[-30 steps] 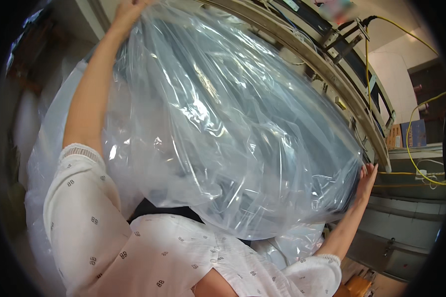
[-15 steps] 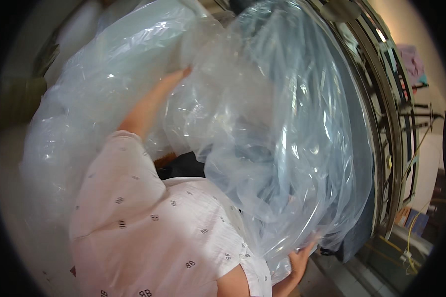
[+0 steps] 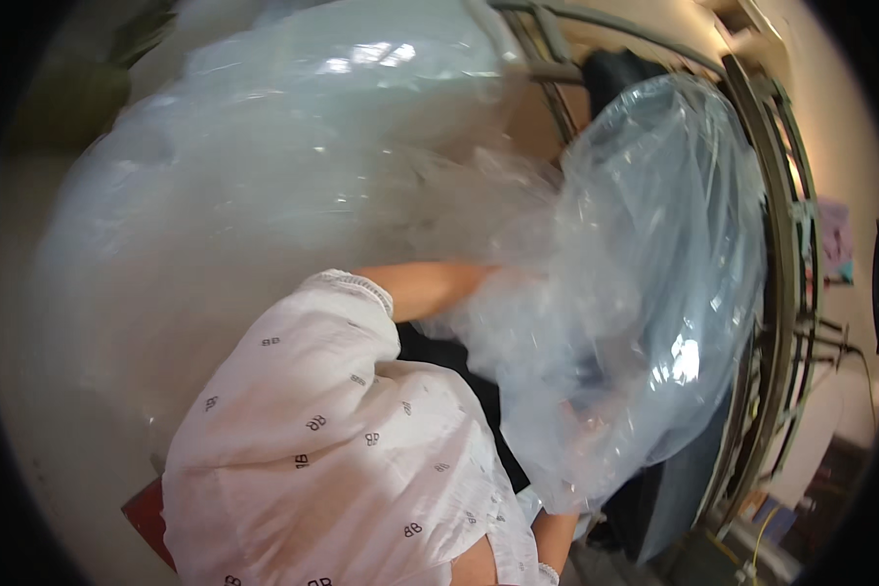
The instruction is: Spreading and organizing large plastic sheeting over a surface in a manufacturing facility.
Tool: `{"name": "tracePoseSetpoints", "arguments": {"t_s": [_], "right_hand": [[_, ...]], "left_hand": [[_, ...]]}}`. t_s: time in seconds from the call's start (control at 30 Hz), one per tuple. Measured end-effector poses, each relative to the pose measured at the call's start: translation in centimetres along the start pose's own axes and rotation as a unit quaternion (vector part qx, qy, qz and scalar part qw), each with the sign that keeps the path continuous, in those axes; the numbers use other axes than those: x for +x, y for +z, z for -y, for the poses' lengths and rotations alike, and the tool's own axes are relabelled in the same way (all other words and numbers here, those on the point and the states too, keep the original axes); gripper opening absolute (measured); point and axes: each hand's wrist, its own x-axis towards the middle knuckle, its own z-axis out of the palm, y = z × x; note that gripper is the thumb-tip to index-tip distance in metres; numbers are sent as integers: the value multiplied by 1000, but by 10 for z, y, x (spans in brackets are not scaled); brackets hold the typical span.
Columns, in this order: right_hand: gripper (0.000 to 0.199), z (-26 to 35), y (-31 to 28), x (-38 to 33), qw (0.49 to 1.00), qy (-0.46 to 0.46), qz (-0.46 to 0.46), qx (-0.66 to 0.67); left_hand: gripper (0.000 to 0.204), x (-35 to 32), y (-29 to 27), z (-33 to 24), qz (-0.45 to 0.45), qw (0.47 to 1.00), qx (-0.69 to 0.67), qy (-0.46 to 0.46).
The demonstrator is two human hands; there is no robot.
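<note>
A big clear plastic film bag [image 3: 684, 254] hangs in folds over something dark bluish-grey [image 3: 674, 498] at the right. My left arm reaches across to its gathered near side. The left hand [image 3: 518, 276] is at the crumpled film there, smeared by motion and partly covered by it. My right hand [image 3: 586, 425] shows faintly through the lower part of the bag, behind the film, so its fingers cannot be made out. A second large heap of clear plastic [image 3: 264, 127] bulges at the left, beyond my left arm.
A metal rack frame [image 3: 776, 215] curves along the right, with more of its bars [image 3: 596, 21] at the top. Something black [image 3: 620, 73] stands behind the bag. A reddish-brown flat piece [image 3: 149, 523] lies at lower left. Yellow cable [image 3: 760, 547] hangs at lower right.
My left hand has swung right, drawing crumpled film toward the bag at the right. My right hand, bare at the bag's lower edge before, is now behind film. The rack's top bars have come into view.
</note>
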Motion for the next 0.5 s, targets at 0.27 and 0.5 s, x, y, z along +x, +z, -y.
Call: {"name": "tracePoseSetpoints", "arguments": {"t_s": [0.27,0.5], "right_hand": [[70,81,8,10,968,-232,95,9],[62,147,-19,1,915,-382,128,-19]], "left_hand": [[58,-71,-94,29,-95,982,135,-87],[59,-70,-284,97,-136,961,209,-120]]}}
